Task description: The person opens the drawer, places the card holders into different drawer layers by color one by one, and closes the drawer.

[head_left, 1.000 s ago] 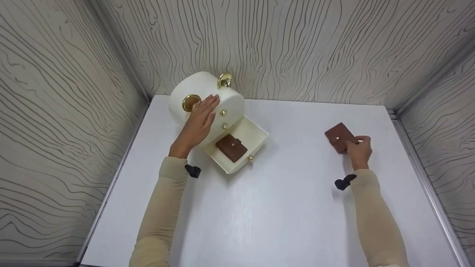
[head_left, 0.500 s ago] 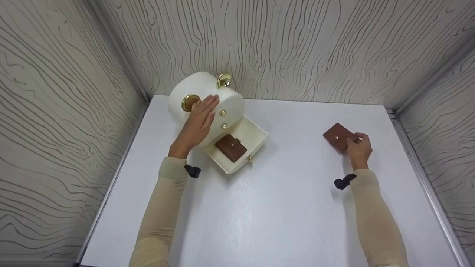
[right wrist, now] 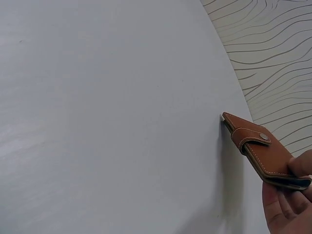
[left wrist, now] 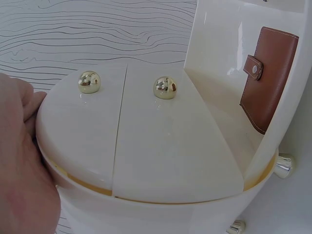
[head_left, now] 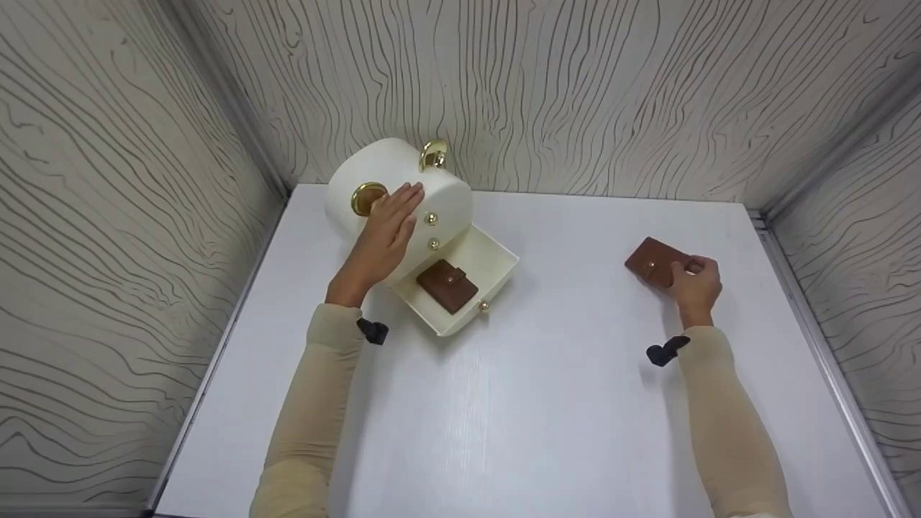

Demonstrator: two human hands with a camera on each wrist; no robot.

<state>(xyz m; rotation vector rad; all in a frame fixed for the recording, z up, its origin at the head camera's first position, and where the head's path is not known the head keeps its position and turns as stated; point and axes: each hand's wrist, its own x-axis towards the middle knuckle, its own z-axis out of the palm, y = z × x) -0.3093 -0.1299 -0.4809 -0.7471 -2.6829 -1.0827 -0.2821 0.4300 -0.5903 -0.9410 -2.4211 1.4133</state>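
Note:
My left hand (head_left: 387,234) lies with straight fingers over the top of a white rounded drawer box (head_left: 450,198) with gold knobs. The lowest drawer (head_left: 489,252) of that box is pulled out, and a brown snap-tab wallet (head_left: 447,285) lies inside it. In the left wrist view the same wallet (left wrist: 273,78) leans along the drawer's inside, beside two drawer fronts that are in. Off to the right, my right hand (head_left: 696,291) pinches a second brown wallet (head_left: 653,260) by one end, thumb on top. The right wrist view shows this wallet (right wrist: 265,151) tilted, its snap tab fastened.
A white table (head_left: 561,403) bears everything. Patterned panels (head_left: 547,93) rise at the back and both sides. A gold curved handle or foot (head_left: 434,155) sticks out from the box near the back panel.
The wallet in my right hand has turned slightly and shifted a little to the left and up. My left hand stays on the box, and the drawer has kept its place.

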